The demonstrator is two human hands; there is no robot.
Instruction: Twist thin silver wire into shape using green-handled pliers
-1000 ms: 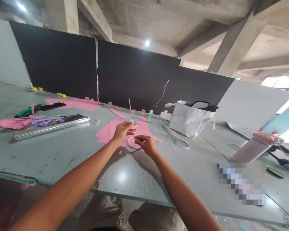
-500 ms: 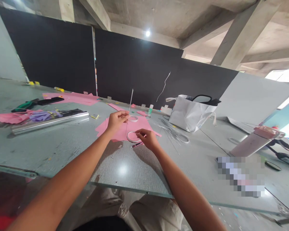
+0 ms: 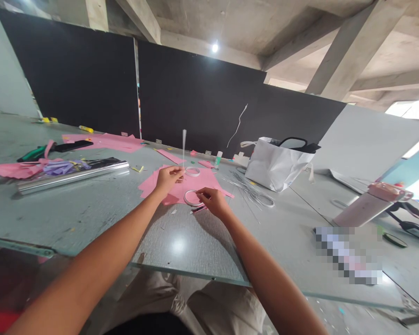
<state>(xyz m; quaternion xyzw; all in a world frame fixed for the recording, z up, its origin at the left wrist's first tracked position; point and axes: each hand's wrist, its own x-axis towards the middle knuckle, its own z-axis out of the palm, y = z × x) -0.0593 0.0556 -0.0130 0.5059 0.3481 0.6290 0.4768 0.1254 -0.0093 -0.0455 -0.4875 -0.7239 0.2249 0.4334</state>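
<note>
Over the middle of the table, my left hand (image 3: 170, 180) pinches a thin white wire (image 3: 184, 149) that stands nearly upright above the fingers; its upper end is blurred. My right hand (image 3: 214, 201) is closed on the right side of a narrow white tape roll (image 3: 188, 204), nearer to me. A second white tape roll (image 3: 192, 175) lies on pink paper sheets (image 3: 150, 185), just right of my left fingertips. Beneath my right hand is a thin dark and pink pen-like tool (image 3: 197, 210), partly covered.
Loose wires (image 3: 246, 186) lie right of the paper, before a white bag (image 3: 277, 167). Further right are a pink bottle (image 3: 359, 204) and a pixelated object (image 3: 349, 256). A silver foil roll (image 3: 73, 177), purple and pink paper and green-handled pliers (image 3: 33, 153) lie left. A glue stick (image 3: 218, 159) stands behind.
The wire in my left hand has swung left, from a slight rightward lean to nearly upright, and my left hand has shifted slightly left and down. My right hand stays at the tape roll.
</note>
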